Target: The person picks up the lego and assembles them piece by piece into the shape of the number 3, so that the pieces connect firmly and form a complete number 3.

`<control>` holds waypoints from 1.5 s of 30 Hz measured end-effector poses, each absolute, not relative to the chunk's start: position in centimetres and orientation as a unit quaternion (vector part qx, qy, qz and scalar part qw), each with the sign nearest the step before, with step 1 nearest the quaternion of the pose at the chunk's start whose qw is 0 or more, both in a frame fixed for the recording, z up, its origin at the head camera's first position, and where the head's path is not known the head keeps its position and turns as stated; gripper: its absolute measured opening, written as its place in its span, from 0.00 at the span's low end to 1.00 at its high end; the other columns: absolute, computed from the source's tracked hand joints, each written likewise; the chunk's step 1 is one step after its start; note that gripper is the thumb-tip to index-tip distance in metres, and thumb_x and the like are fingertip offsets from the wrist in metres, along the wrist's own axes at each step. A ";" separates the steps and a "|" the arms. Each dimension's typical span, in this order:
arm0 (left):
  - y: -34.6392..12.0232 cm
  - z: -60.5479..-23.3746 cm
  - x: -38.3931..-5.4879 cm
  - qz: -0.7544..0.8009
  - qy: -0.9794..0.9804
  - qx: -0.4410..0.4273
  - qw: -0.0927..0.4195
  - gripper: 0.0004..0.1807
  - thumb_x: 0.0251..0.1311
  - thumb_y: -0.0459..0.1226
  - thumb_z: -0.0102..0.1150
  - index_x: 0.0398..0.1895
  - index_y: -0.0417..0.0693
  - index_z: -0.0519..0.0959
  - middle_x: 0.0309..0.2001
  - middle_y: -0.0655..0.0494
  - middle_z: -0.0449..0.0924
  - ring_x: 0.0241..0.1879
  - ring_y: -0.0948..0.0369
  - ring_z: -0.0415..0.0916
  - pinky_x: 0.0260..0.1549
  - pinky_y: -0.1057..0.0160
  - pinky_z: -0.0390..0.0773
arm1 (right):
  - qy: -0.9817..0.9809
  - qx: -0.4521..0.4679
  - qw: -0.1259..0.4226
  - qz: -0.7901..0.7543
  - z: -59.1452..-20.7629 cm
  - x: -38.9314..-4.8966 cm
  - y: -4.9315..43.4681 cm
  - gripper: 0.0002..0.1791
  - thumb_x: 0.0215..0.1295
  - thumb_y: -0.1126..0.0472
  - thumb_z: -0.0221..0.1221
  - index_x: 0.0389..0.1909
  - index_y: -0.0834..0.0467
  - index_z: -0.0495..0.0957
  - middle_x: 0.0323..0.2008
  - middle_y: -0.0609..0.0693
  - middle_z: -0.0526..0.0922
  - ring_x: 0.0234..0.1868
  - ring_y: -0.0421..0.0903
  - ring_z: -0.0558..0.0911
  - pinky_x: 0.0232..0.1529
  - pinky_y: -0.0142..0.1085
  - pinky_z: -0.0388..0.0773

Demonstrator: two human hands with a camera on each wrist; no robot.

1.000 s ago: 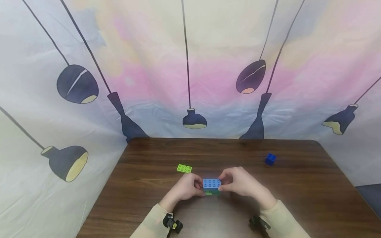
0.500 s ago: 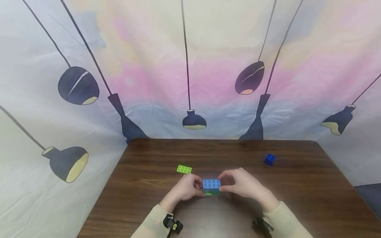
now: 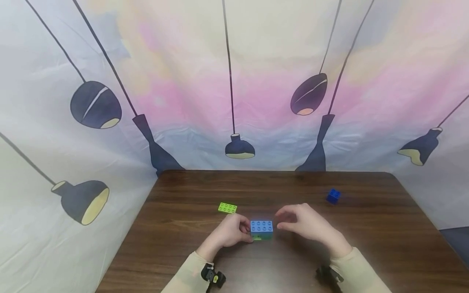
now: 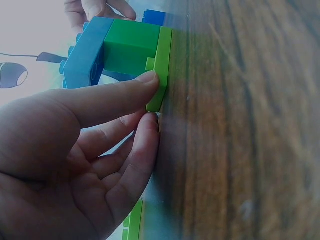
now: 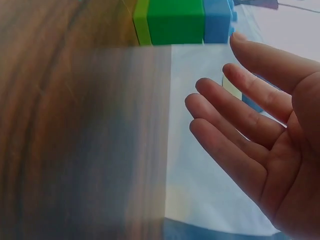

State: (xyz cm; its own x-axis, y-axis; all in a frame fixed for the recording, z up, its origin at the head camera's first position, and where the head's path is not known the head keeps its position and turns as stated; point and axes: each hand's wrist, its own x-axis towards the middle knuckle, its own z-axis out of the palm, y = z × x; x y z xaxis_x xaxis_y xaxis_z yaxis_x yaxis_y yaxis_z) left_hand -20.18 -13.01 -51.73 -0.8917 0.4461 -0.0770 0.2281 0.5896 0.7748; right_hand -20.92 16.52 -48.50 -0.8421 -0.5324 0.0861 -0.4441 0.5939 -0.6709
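On the table stands a small stack of toy building bricks: a light blue brick [image 3: 261, 226] on top, a green brick [image 4: 132, 42] under it, and a thin lime plate [image 4: 163, 55] at the bottom. My left hand [image 3: 231, 231] pinches the left end of that lime plate between thumb and fingers, seen closely in the left wrist view. To the right of the stack, my right hand [image 3: 305, 221] is held apart from the bricks with nothing in it. Its fingers are loosely extended in the right wrist view, with the thumb tip near the light blue brick's studs.
A loose lime plate [image 3: 227, 208] lies behind my left hand. Further back on the right is a small dark blue brick [image 3: 333, 196]. The brown wooden table [image 3: 183, 252] ends at a hanging cloth [image 3: 183, 81] printed with lamps.
My right hand has let go of the stack and moved a little to the right. The left hand keeps its hold, and the stack stays in place.
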 end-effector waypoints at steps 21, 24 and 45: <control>-13.0 -51.5 -20.1 0.416 0.879 0.192 0.133 0.14 0.48 0.28 0.84 0.35 0.44 0.86 0.28 0.62 0.81 0.29 0.65 0.76 0.30 0.64 0.77 | 0.911 -0.210 0.027 -0.353 -46.8 -21.9 21.0 0.17 0.72 0.48 0.70 0.54 0.53 0.87 0.47 0.40 0.90 0.50 0.43 0.88 0.53 0.47 0.83; -13.0 -51.5 -20.1 0.415 0.879 0.192 0.134 0.14 0.48 0.28 0.84 0.35 0.44 0.87 0.28 0.62 0.81 0.29 0.65 0.76 0.30 0.65 0.77 | 0.911 -0.205 0.031 -0.357 -46.6 -21.9 21.3 0.19 0.73 0.47 0.69 0.55 0.54 0.87 0.48 0.41 0.90 0.51 0.44 0.88 0.53 0.48 0.83; -12.9 -51.5 -20.2 0.408 0.884 0.179 0.143 0.13 0.51 0.30 0.83 0.37 0.45 0.87 0.29 0.63 0.81 0.30 0.65 0.77 0.32 0.65 0.77 | 0.920 -0.189 0.018 -0.344 -46.2 -22.3 23.0 0.23 0.73 0.46 0.68 0.58 0.60 0.87 0.52 0.50 0.90 0.56 0.54 0.87 0.56 0.56 0.82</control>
State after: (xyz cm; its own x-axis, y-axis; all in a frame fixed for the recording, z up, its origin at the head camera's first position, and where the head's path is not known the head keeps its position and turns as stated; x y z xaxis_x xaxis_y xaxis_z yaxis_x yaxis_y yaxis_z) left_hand -20.24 -12.89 -51.48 -0.8954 0.4322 -0.1073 0.1991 0.6040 0.7717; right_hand -22.26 23.01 -46.17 -0.9275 -0.3609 0.0970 -0.3361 0.6919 -0.6390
